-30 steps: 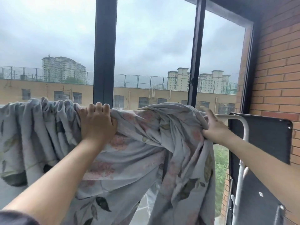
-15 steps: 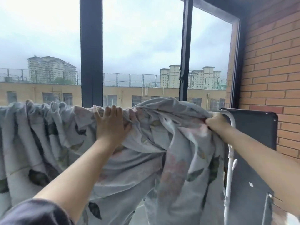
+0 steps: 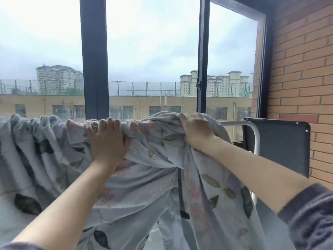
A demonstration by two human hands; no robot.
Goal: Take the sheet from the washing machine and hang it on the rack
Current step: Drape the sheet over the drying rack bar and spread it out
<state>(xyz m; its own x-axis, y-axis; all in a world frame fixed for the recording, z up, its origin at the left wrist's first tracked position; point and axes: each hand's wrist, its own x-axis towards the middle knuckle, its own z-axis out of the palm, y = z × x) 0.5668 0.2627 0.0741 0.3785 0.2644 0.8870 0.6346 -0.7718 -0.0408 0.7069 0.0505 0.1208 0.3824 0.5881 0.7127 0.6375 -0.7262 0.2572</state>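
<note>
- The sheet (image 3: pixel 144 186), pale blue-grey with a leaf and pink flower print, hangs bunched over the top rail of the rack (image 3: pixel 256 139). It covers most of the rail, so only the bare white tube at the right end shows.
- The sheet's left end and lower hem are cut off by the frame edges.
- The left hand (image 3: pixel 108 141) hooks its curled fingers over the top fold, gripping the cloth against the hidden rail.
- The right hand (image 3: pixel 196 131) clutches a raised bunch of sheet further right. Its fingertips are buried in the folds, so the hold seems to be a full fist rather than a pinch.
- A dark fuzzy sleeve (image 3: pixel 310 219) shows at the near right.
- A black panel (image 3: pixel 281 145) stands behind the rack's right end, against a brick wall (image 3: pixel 302 69).
- Beyond the dark window frame (image 3: pixel 94 60) lie grey sky and pale tower blocks (image 3: pixel 59 76).
</note>
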